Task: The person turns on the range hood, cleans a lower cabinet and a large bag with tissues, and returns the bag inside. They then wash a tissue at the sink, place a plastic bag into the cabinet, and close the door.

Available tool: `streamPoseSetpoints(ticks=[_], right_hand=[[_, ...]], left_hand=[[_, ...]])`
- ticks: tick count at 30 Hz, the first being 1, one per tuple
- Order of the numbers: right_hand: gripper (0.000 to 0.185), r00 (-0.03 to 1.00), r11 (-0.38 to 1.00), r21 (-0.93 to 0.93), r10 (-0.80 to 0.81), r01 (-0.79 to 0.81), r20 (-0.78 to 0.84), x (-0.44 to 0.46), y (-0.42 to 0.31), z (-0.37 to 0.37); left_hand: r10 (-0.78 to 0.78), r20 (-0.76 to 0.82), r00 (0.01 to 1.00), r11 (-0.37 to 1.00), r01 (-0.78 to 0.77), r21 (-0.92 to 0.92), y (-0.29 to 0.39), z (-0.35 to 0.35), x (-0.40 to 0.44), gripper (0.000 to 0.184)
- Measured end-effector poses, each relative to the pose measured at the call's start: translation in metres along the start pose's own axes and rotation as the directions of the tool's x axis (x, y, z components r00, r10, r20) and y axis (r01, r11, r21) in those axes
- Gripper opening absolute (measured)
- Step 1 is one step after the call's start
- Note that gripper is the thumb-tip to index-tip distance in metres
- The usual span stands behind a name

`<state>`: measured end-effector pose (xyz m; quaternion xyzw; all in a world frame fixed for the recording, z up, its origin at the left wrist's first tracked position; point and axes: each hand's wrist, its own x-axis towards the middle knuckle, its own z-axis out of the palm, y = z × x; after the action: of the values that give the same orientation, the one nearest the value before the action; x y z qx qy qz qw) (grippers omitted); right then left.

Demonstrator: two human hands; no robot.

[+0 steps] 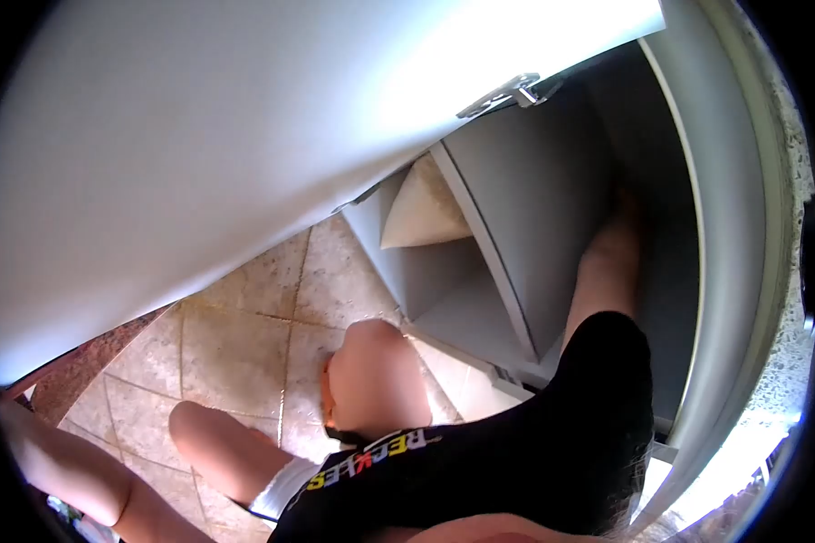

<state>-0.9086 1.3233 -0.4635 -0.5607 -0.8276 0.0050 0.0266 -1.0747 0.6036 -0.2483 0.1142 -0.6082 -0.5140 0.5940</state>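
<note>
- The cabinet (516,195) stands in front of the crouching person, in the right half of the view, with its grey inside exposed.
- A board (487,262) splits the cabinet into two spaces.
- The right arm, in a black sleeve (598,380), reaches deep into the space on the right of that board.
- The right hand (626,201) is a dim shape in the shadow there; I cannot tell whether it is loose, clenched or grasping something.
- In the space on the other side of the board sits a cream thing (426,206) with a pointed corner, possibly a bag or a cushion; I cannot tell which.
- The cabinet door (208,136) is swung wide and fills the upper left of the view; a metal hinge (516,90) shows at its edge.
- The left forearm (68,475) runs to the dark lower-left edge, near the door's bottom corner; its hand lies beyond the picture, so I cannot tell what it does.
- Both bent knees (380,380) show above the tiled floor (231,362).
- A speckled counter (770,389) edges the far right.
</note>
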Motion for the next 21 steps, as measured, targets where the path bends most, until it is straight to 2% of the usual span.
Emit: streamPoseSetpoints(ticks=[1, 2, 3, 7, 13, 17, 18, 20, 21], right_hand=[[0.053, 1.000, 1.000, 0.010, -0.009, 0.009, 0.003, -0.001, -0.006, 0.003], [0.053, 1.000, 1.000, 0.020, -0.024, 0.024, -0.007, 0.002, -0.015, 0.005], [0.053, 1.000, 0.998, 0.048, -0.028, 0.028, -0.010, 0.003, -0.023, 0.009], [0.052, 0.996, 0.993, 0.093, -0.071, 0.076, -0.053, 0.004, -0.056, 0.016], [0.050, 0.991, 0.982, 0.151, -0.097, 0.111, -0.096, 0.014, -0.087, 0.034], [0.049, 0.984, 0.976, 0.172, -0.114, 0.137, -0.134, 0.010, -0.082, 0.040], [0.049, 0.983, 0.974, 0.176, -0.120, 0.144, -0.141, 0.008, -0.084, 0.041], [0.048, 0.978, 0.968, 0.187, -0.138, 0.167, -0.159, -0.002, -0.089, 0.036], [0.048, 0.974, 0.966, 0.187, -0.148, 0.179, -0.170, -0.004, -0.092, 0.033]], left_hand=[[0.328, 0.280, 0.902, 0.944, -0.304, -0.127, -0.017, -0.009, 0.008, 0.031], [0.538, 0.320, 0.780, 0.841, -0.469, -0.270, -0.042, -0.021, 0.008, 0.030], [0.570, 0.267, 0.777, 0.817, -0.500, -0.288, -0.048, -0.024, 0.006, 0.029], [0.531, 0.214, 0.820, 0.835, -0.463, -0.296, -0.074, -0.036, 0.011, 0.025], [0.552, 0.247, 0.796, 0.818, -0.460, -0.345, -0.084, -0.044, 0.005, 0.019], [0.582, 0.298, 0.756, 0.792, -0.444, -0.419, -0.079, -0.037, 0.003, 0.017], [0.542, 0.385, 0.747, 0.837, -0.435, -0.334, -0.076, -0.038, 0.001, 0.017], [0.599, 0.252, 0.760, 0.798, -0.542, -0.264, -0.083, -0.028, -0.002, 0.020], [0.507, 0.294, 0.811, 0.857, -0.437, -0.273, -0.079, -0.024, -0.015, 0.018]])
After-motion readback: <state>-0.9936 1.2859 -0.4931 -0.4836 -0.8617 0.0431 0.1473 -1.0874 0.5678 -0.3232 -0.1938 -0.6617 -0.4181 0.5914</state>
